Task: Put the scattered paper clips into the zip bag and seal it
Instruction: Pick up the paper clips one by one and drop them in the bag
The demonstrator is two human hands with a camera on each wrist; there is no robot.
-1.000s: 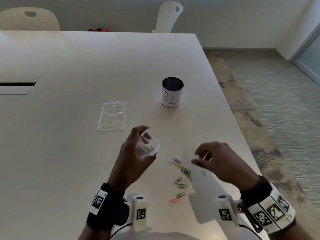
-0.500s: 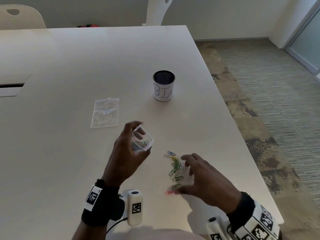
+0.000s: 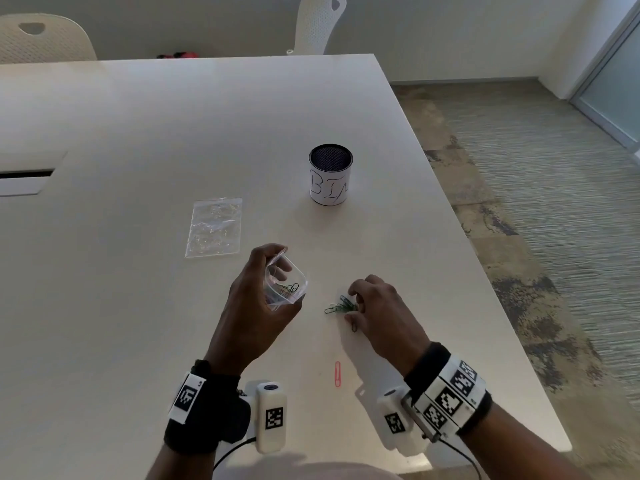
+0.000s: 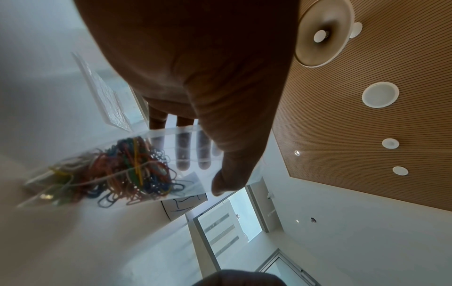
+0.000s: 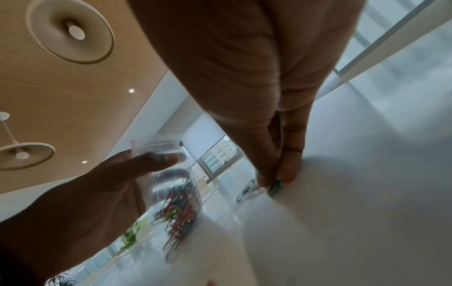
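Note:
My left hand [image 3: 258, 299] holds a clear zip bag [image 3: 285, 284] upright above the white table [image 3: 138, 306], its mouth spread by my thumb and fingers. The bag [image 4: 117, 170] holds several coloured paper clips [image 4: 127, 166]. To its right my right hand [image 3: 375, 311] is down on the table, thumb and fingertips [image 5: 286, 174] pinching a small bunch of green and blue paper clips [image 3: 341, 305]. One green clip of the bunch pokes out to the left. A single pink paper clip [image 3: 337, 374] lies alone nearer to me.
A second, flat clear zip bag [image 3: 214, 227] lies on the table beyond my left hand. A black mesh cup [image 3: 330, 173] with a white label stands further back. The table's right edge [image 3: 485, 271] runs close to my right hand; two chairs stand at the far side.
My right hand came down from mid-air onto the scattered clips and raked them into a bunch that it now pinches. The pink clip stayed behind. My left hand kept holding the bag.

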